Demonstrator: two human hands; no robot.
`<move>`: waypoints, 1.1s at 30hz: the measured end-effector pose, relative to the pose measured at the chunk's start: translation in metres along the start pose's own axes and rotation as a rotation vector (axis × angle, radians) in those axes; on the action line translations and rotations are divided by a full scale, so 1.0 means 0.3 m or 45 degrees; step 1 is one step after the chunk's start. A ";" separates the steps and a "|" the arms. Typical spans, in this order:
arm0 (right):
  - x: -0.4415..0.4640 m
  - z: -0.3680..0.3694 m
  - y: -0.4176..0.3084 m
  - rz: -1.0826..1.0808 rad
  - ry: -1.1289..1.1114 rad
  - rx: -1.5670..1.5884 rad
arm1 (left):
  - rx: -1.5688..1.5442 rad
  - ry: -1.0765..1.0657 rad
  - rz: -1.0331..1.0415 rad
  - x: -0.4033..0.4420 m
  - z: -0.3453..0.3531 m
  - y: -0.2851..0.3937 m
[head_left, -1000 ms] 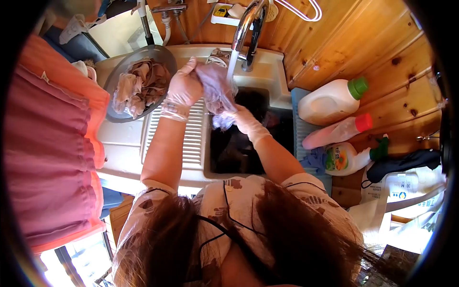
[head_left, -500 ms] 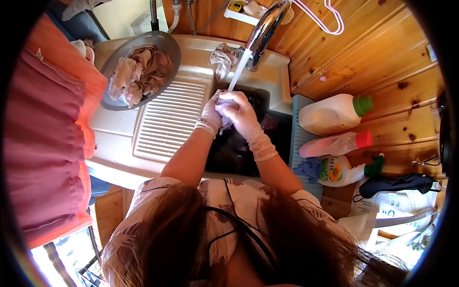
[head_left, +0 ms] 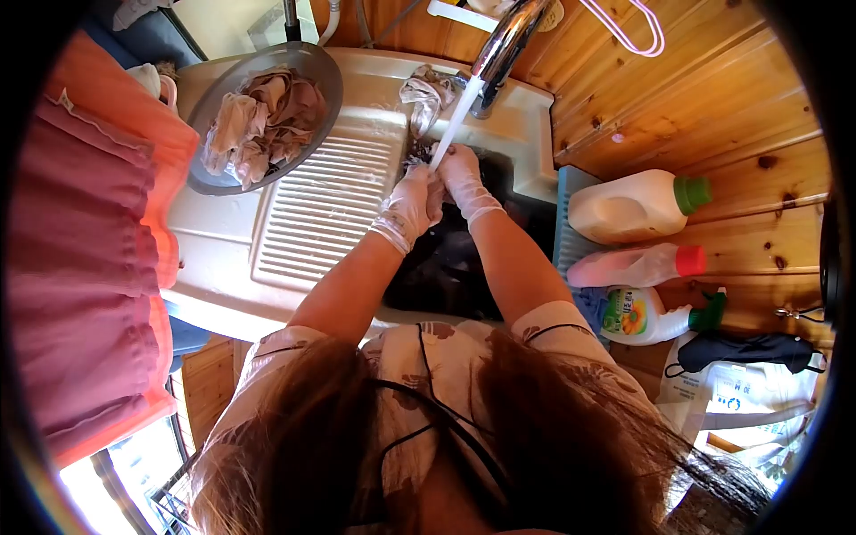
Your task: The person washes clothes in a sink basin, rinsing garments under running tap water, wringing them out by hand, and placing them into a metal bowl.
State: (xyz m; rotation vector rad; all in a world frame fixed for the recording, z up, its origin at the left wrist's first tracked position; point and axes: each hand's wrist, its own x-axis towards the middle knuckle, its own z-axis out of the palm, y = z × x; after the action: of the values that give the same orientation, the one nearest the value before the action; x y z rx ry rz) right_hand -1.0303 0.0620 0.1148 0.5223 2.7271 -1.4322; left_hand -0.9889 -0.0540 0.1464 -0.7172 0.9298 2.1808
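The left hand (head_left: pixel 415 203) and right hand (head_left: pixel 461 171), both gloved, are close together over the far left part of the sink (head_left: pixel 537 129), by the water (head_left: pixel 456 123). What looks like a bunched dark cloth (head_left: pixel 417 157) is beside them there; fingers are partly hidden, so I cannot tell how closed either hand is or what it grips. Left of the sink, a bowl (head_left: pixel 335 82) holds crumpled fabric (head_left: pixel 263 120).

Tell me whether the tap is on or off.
On: water pours from the tap toward the left hand and right hand.
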 end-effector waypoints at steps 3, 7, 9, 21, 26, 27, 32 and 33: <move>0.044 -0.004 0.101 -0.021 0.067 0.190 | 0.148 -0.103 0.309 0.018 -0.015 0.050; -0.017 -0.081 0.135 -0.360 0.147 0.065 | 0.237 -0.281 0.516 -0.095 0.001 0.155; -0.084 -0.117 0.111 -0.720 0.539 -0.443 | 0.232 -0.248 0.530 -0.127 0.035 0.155; -0.223 -0.298 -0.273 -0.068 -0.481 0.909 | -0.155 -0.418 0.211 -0.145 -0.113 0.109; -0.136 -0.241 -0.255 -0.194 -0.367 0.078 | -0.211 -0.154 0.026 -0.130 -0.190 0.048; -0.115 -0.236 -0.258 -0.349 -0.352 0.156 | -0.207 -0.124 0.009 -0.125 -0.184 0.049; -0.128 -0.244 -0.347 -0.512 -0.349 -0.150 | -0.238 -0.003 -0.115 -0.121 -0.172 -0.003; -0.117 -0.250 -0.378 -0.678 -0.321 -0.322 | -0.249 0.040 -0.131 -0.122 -0.155 0.008</move>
State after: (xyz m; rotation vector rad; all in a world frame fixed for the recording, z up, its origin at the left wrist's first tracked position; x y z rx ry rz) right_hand -1.0208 0.0527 0.2546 -0.3961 2.8839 -1.0864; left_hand -0.9571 -0.1038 0.1448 -0.8739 0.6853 2.1940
